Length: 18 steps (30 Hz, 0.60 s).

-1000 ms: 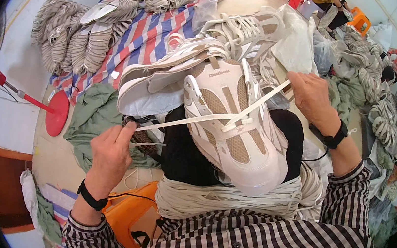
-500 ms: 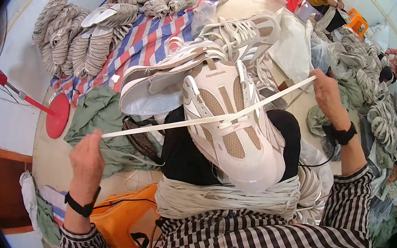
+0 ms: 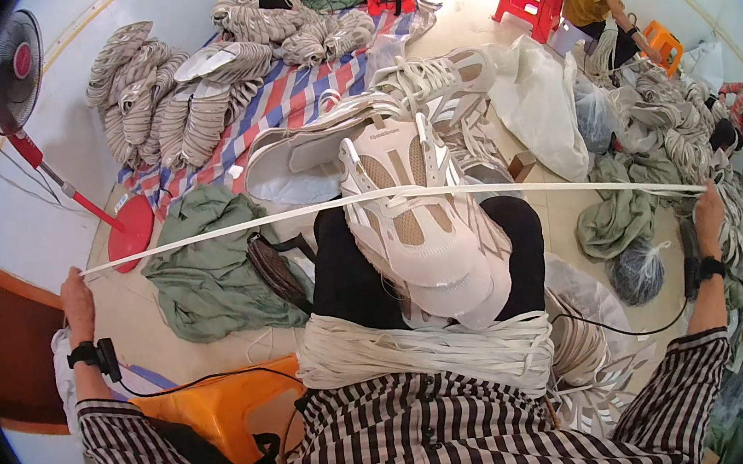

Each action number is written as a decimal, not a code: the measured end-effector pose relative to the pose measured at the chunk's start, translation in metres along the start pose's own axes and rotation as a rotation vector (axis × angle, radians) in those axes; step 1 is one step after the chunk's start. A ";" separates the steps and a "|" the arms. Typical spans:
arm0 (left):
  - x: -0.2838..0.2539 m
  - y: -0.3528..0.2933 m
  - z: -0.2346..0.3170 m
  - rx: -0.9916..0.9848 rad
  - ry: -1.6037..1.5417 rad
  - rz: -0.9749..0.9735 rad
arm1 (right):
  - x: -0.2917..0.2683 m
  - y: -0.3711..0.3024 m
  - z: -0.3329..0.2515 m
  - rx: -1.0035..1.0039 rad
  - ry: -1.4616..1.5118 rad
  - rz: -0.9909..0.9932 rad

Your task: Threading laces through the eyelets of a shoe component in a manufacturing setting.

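Note:
A long flat white shoelace (image 3: 250,224) stretches nearly straight across the front of me, passing over the throat of a white and beige shoe upper (image 3: 421,258). My left hand (image 3: 77,303) is closed on one end at the far left. At the far right, my right hand (image 3: 709,216) pinches the other end. The upper lies toe toward me over my black-trousered knees, with more uppers stacked under it. Beyond it rest a laced upper (image 3: 427,81) and a pale-lined upper (image 3: 290,175). A thick bundle of white laces (image 3: 424,355) lies across my lap.
Left stands a red-based fan (image 3: 128,229) near green cloth (image 3: 209,270). Bundled uppers (image 3: 191,124) lie on a striped sheet (image 3: 298,83). An orange stool (image 3: 226,407) is beside me; piled uppers (image 3: 714,227) line the right. Other people sit farther off.
Both hands have moved outward and apart, pulling the lace longer and level on both sides. The view has shifted, showing more of the fan and a person at the back.

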State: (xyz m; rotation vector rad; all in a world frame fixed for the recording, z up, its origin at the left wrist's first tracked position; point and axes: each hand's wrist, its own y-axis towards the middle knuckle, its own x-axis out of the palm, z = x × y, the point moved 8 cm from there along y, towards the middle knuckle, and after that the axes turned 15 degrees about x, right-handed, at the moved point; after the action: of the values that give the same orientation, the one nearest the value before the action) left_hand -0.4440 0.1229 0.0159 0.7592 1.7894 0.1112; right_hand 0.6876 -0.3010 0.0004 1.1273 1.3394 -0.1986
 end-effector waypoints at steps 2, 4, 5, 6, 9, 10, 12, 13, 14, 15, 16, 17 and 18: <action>-0.006 -0.017 -0.051 -0.062 -0.101 0.044 | -0.011 0.002 0.064 0.004 -0.112 0.093; -0.016 -0.019 -0.078 -0.125 -0.155 0.071 | -0.029 -0.017 0.108 0.027 -0.233 0.179; -0.027 -0.053 -0.090 -0.164 -0.150 0.081 | -0.047 -0.010 0.098 -0.006 -0.209 0.251; -0.020 -0.048 -0.087 -0.133 -0.106 0.082 | -0.050 -0.020 0.110 -0.004 -0.217 0.288; -0.044 -0.049 -0.096 -0.167 -0.082 0.059 | -0.053 -0.039 0.148 0.361 -0.247 0.017; -0.045 -0.054 -0.091 -0.156 -0.156 0.098 | -0.060 -0.039 0.154 0.355 -0.259 0.019; -0.044 -0.073 -0.113 -0.299 -0.161 0.127 | -0.085 -0.045 0.169 0.319 -0.310 0.206; -0.069 -0.102 -0.135 -0.327 -0.143 0.146 | -0.099 -0.039 0.164 0.292 -0.297 0.315; -0.095 -0.135 -0.150 -0.295 0.076 0.098 | -0.080 -0.025 0.165 0.363 -0.236 0.170; -0.038 0.005 -0.098 -0.075 0.145 0.143 | -0.170 -0.121 0.264 0.530 -0.358 0.219; -0.054 -0.076 -0.132 -0.154 0.186 0.058 | -0.148 -0.073 0.218 0.321 -0.334 0.299; -0.077 -0.157 -0.153 -0.241 0.221 0.009 | -0.125 -0.028 0.166 0.114 -0.300 0.384; -0.084 -0.152 -0.157 -0.280 0.228 -0.003 | -0.129 -0.035 0.176 0.128 -0.302 0.380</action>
State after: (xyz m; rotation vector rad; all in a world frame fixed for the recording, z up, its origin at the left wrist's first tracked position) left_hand -0.6361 0.0038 0.0762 0.5589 1.9372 0.4524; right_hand 0.7414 -0.5075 0.0588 1.3771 0.8380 -0.1680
